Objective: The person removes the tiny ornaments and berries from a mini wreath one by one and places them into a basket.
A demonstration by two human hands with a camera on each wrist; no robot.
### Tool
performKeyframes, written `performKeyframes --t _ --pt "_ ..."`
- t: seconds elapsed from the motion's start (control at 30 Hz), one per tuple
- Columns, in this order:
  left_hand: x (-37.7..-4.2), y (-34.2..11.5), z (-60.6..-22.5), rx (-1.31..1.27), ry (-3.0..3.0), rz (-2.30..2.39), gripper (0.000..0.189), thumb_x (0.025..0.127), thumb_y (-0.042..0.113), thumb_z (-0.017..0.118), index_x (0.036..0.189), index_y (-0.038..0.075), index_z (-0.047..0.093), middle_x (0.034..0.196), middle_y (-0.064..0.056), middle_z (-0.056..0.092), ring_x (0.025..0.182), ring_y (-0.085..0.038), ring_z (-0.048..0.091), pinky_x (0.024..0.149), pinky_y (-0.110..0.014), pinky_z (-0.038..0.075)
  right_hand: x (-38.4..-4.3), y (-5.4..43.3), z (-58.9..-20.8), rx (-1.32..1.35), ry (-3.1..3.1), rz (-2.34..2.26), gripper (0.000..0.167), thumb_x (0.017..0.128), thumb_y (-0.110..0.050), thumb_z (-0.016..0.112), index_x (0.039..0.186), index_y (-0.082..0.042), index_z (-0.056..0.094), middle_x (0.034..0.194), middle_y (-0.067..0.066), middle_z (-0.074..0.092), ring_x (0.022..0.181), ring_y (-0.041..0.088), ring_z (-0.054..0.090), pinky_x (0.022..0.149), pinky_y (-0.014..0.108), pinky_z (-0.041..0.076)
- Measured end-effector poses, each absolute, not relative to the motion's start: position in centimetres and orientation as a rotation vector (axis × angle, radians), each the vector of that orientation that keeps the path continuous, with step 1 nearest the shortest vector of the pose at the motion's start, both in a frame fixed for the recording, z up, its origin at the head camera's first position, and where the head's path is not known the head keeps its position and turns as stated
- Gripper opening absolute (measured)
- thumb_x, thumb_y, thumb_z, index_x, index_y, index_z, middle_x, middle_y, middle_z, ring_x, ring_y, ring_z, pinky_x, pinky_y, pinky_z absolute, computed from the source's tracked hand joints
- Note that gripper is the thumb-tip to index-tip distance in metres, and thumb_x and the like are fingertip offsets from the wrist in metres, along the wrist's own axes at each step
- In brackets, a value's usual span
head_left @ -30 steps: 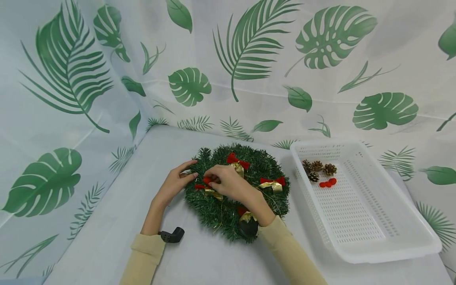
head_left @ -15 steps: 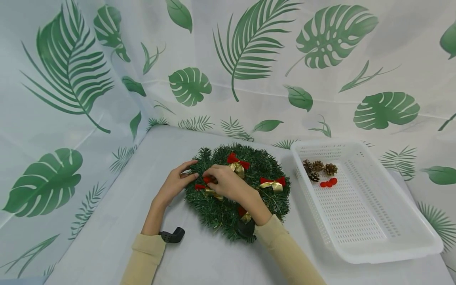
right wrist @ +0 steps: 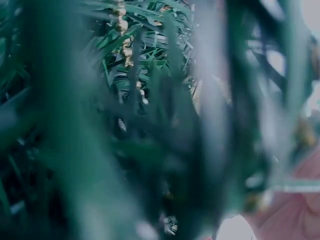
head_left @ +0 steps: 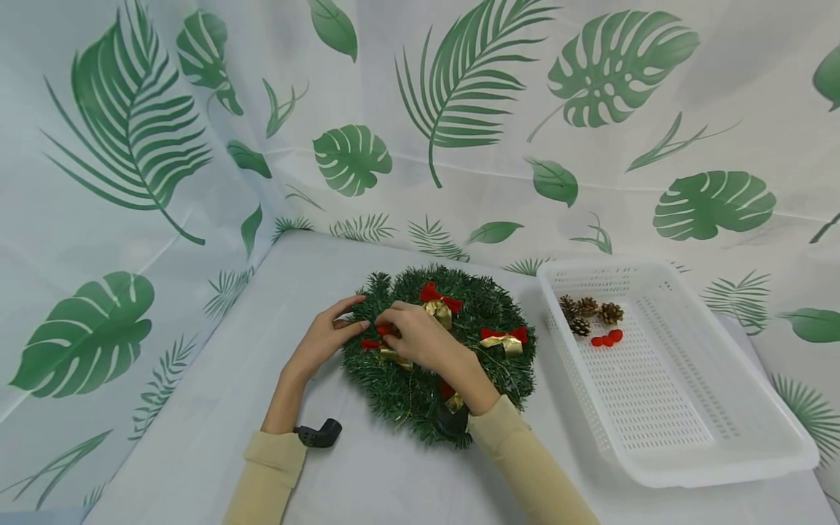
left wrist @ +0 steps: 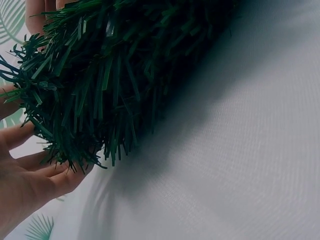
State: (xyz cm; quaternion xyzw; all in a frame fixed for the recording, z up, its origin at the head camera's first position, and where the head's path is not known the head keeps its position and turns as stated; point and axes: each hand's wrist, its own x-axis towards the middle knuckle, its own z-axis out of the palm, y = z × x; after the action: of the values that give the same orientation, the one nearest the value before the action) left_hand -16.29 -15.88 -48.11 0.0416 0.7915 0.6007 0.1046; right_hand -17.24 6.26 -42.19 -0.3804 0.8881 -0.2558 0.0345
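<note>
A green tinsel wreath [head_left: 387, 390] lies on the table, trimmed with red bows [head_left: 502, 334], gold ornaments and a thin gold bead string [right wrist: 123, 25]. My left hand [head_left: 321, 337] grips its left rim. In the left wrist view, that hand's fingers [left wrist: 60, 180] curve around the tinsel edge. Over the wreath's left part, my right hand [head_left: 420, 335] pinches a small red berry-like ball [head_left: 386, 331], mostly covered by the fingers. Just beside it sits a red bow [head_left: 370, 344] with a gold piece. Blurred tinsel fills most of the right wrist view.
To the right stands a white perforated plastic basket [head_left: 715, 437]. Several pine cones [head_left: 611, 313] and red balls [head_left: 607, 339] lie at its far left end. A leaf-printed cloth [head_left: 472, 182] hangs behind and left of the white-covered table [head_left: 367, 481].
The right hand's fingers have shifted very slightly at the red ball. The left hand keeps its hold on the wreath, and everything else stays in place.
</note>
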Motion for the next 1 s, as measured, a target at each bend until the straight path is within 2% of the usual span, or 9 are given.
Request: performKeyframes --t 0.33,0.77,1.0 --pt "-16.32 -15.94 -48.24 0.142 2.334 1.768 0.059 0.103 0.031 0.065 0.158 0.024 0.044 0.164 -0.018 0.035 0.135 -0.041 0.055 0.109 -0.060 0.044 -17.24 6.63 -42.25 -1.170 2.727 -0.834 0.022 0.097 -0.005 0.070 0.119 0.000 0.072 0.114 0.013 0.069 0.091 0.020 0.069 0.075 0.027 0.058" --pt "-16.26 -15.92 -47.95 0.121 2.327 1.774 0.057 0.103 0.031 0.066 0.156 0.028 0.045 0.163 -0.015 0.037 0.136 -0.040 0.055 0.110 -0.060 0.044 -17.41 6.96 -42.08 -1.159 2.738 -0.904 0.026 0.096 -0.003 0.071 0.122 0.003 0.071 0.114 0.016 0.071 0.092 0.023 0.072 0.077 0.025 0.059" --pt "-16.35 -15.96 -48.05 0.131 2.333 1.770 0.058 0.103 0.029 0.065 0.157 0.025 0.043 0.163 -0.016 0.036 0.136 -0.041 0.054 0.110 -0.059 0.044 -17.56 7.21 -42.16 -1.162 2.748 -0.919 0.025 0.096 -0.002 0.071 0.121 0.004 0.071 0.110 0.015 0.071 0.091 0.023 0.071 0.076 0.024 0.059"
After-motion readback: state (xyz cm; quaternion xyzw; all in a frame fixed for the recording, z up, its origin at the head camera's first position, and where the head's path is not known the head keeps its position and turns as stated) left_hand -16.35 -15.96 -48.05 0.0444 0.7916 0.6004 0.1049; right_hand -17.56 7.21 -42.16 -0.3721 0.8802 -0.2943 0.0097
